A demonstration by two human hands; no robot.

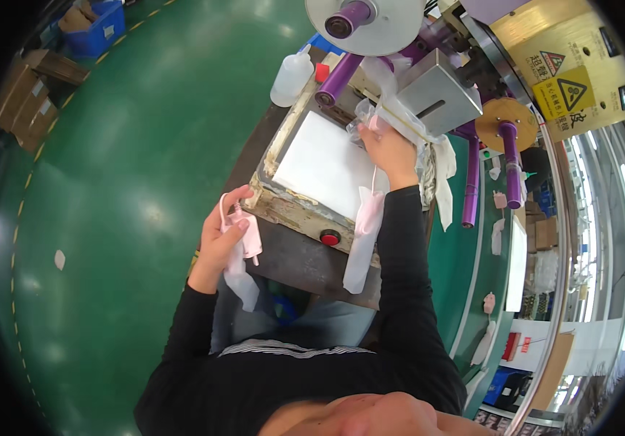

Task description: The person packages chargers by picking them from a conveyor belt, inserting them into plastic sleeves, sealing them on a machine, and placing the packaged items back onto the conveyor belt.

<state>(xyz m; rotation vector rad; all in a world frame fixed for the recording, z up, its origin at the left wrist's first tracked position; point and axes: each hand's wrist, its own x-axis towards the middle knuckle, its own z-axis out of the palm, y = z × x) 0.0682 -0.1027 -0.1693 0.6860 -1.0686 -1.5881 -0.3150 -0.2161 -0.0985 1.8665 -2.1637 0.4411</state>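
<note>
My left hand (214, 240) is closed around a pink power adapter (251, 234) with a thin pale cord looped by the fingers. A whitish translucent sleeve (242, 288) hangs below it. Over the machine's white work plate (323, 163), my right hand (391, 151) is closed, its fingertips at crumpled clear plastic film (364, 111) with a bit of pink showing. From under that hand a pale pink cord (374, 176) runs down to a second pink piece (369, 211). A translucent sleeve (359, 258) covers its lower end, over the machine's front edge. The fingers partly hide the cord's end.
A clear bottle (292, 78) with a red cap stands at the machine's far left corner. Purple rollers (339, 80) and a metal guard (439, 91) overhang the right hand. A red button (330, 237) sits on the front face. Along the right, a green conveyor (452, 280) carries similar pink pieces.
</note>
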